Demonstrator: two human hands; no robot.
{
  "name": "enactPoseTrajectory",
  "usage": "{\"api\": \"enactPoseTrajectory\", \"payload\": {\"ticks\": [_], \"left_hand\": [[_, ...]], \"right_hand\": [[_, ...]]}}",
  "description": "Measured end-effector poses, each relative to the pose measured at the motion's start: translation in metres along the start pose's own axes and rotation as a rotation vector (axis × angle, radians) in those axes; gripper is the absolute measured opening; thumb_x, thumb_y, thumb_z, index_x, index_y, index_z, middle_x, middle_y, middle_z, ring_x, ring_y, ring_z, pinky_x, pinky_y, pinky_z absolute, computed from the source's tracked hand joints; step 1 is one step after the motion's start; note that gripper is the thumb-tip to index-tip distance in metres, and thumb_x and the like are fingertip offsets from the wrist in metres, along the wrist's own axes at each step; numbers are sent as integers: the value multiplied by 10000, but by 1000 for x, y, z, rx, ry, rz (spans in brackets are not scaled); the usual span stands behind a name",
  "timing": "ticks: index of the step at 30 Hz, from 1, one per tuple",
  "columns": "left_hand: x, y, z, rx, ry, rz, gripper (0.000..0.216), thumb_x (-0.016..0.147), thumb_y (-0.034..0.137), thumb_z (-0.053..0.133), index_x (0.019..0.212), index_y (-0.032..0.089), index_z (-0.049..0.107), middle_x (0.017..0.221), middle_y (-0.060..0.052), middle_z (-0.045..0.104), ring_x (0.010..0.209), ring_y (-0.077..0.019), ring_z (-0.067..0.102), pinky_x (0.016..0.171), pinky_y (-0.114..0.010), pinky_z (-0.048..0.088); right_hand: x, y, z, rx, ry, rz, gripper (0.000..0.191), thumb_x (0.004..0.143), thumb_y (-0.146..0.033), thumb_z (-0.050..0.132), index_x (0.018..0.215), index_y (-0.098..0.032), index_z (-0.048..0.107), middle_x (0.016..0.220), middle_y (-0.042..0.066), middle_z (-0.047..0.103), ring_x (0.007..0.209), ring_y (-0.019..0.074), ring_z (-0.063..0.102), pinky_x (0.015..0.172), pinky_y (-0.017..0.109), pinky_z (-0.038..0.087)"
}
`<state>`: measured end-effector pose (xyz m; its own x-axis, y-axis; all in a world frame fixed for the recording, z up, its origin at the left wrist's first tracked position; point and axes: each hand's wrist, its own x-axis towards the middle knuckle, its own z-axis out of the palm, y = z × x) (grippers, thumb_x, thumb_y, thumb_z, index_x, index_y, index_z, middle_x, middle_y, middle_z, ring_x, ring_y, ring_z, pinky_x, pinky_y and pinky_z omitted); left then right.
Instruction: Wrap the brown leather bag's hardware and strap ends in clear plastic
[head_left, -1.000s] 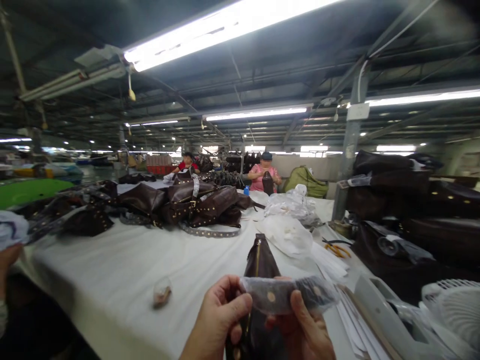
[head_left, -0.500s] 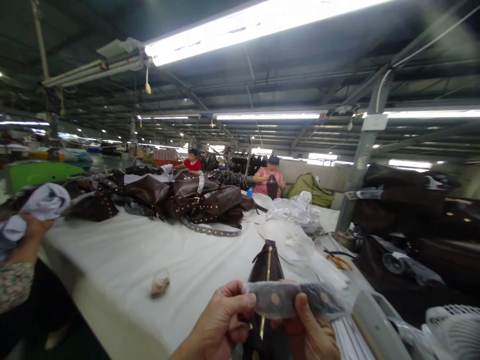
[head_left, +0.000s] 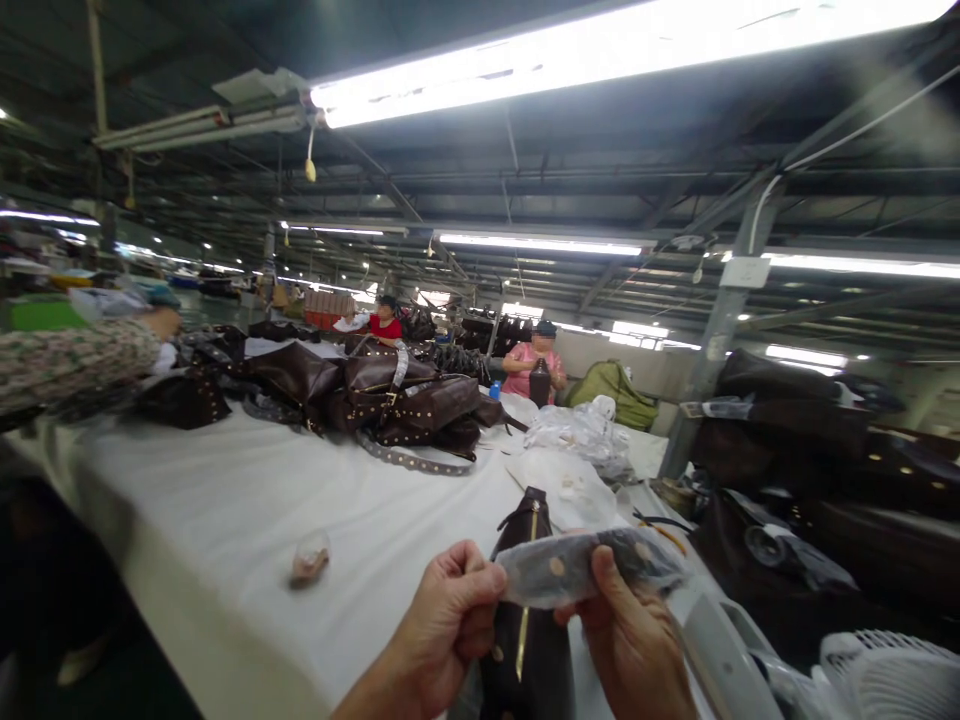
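Both my hands are raised at the bottom middle of the view. My left hand pinches the left end of a dark studded strap wrapped in clear plastic. My right hand grips the same strap from below, thumb up against it. Behind and under the strap stands a dark brown leather bag with a gold zipper, resting on the white table. The strap's brass studs show through the plastic.
A heap of brown studded bags lies mid-table. A small clear packet sits near the front edge. Plastic wrap, pliers and a fan lie to the right. A co-worker's sleeve reaches in at left; two people sit far back.
The view has swung slightly right and up. The co-worker's arm at left rose and stretched over the table. My hands keep hold of the wrapped strap, lifted a little.
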<state>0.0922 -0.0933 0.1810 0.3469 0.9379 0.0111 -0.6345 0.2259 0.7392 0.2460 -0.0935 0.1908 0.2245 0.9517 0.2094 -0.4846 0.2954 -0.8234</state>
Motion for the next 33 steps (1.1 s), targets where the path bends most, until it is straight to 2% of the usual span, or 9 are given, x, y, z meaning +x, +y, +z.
{"api": "enactPoseTrajectory", "payload": {"ticks": [6, 11, 18, 20, 22, 24, 26, 29, 33], "left_hand": [[4, 5, 0, 59, -27, 11, 548, 540, 346, 849, 664, 209, 333, 452, 132, 279, 387, 0, 115, 380, -168, 31], [5, 15, 5, 158, 5, 38, 513, 543, 358, 832, 707, 209, 368, 482, 128, 311, 397, -2, 142, 397, -169, 32], [8, 14, 0, 218, 23, -3, 428, 580, 357, 783, 745, 216, 414, 497, 132, 276, 402, -17, 122, 388, -170, 60], [6, 13, -2, 350, 76, 138, 350, 660, 393, 724, 727, 210, 434, 523, 105, 329, 406, -35, 201, 384, -176, 144], [4, 14, -4, 585, 168, 403, 234, 723, 326, 673, 711, 198, 478, 589, 56, 429, 485, -74, 370, 449, -194, 301], [2, 16, -7, 807, 215, 688, 100, 730, 193, 641, 777, 191, 553, 791, -17, 564, 733, -143, 539, 661, -245, 440], [3, 18, -9, 924, 171, 866, 228, 718, 105, 612, 924, 202, 590, 1083, -77, 583, 1049, -221, 539, 898, -324, 433], [12, 19, -8, 941, 31, 890, 337, 760, 81, 567, 1068, 217, 565, 1324, -111, 468, 1266, -263, 424, 1011, -386, 391], [28, 17, 0, 825, -117, 758, 186, 847, 169, 542, 1030, 198, 564, 1315, -128, 449, 1215, -253, 480, 889, -326, 482]], "right_hand": [[8, -13, 7, -45, -78, 66, 358, 643, -469, 813, 702, -142, 679, 602, 20, 644, 463, 116, 551, 402, 219, 474], [15, -17, 13, -91, -153, 23, 382, 667, -493, 787, 688, -137, 650, 584, 11, 620, 452, 106, 522, 409, 218, 463], [28, -25, 11, -129, -140, -28, 363, 671, -467, 796, 700, -137, 647, 568, -4, 614, 438, 99, 512, 377, 205, 429], [32, -29, 13, -83, -119, -12, 360, 646, -442, 818, 712, -135, 642, 586, -3, 631, 433, 99, 522, 368, 204, 443], [36, -34, 15, -19, -78, 15, 369, 599, -407, 852, 669, -136, 611, 544, -22, 613, 405, 87, 514, 357, 190, 447], [40, -37, 18, 35, -50, 59, 380, 559, -363, 878, 662, -137, 591, 513, -44, 593, 387, 71, 505, 353, 166, 445], [42, -37, 19, 70, -48, 108, 382, 551, -332, 884, 687, -138, 584, 518, -53, 595, 390, 62, 512, 361, 150, 449], [45, -35, 21, 104, -51, 145, 377, 567, -318, 875, 707, -140, 574, 522, -56, 599, 392, 61, 524, 377, 151, 470], [48, -30, 22, 126, -69, 154, 360, 588, -315, 866, 714, -133, 581, 517, -51, 605, 388, 60, 528, 386, 157, 494]]}}
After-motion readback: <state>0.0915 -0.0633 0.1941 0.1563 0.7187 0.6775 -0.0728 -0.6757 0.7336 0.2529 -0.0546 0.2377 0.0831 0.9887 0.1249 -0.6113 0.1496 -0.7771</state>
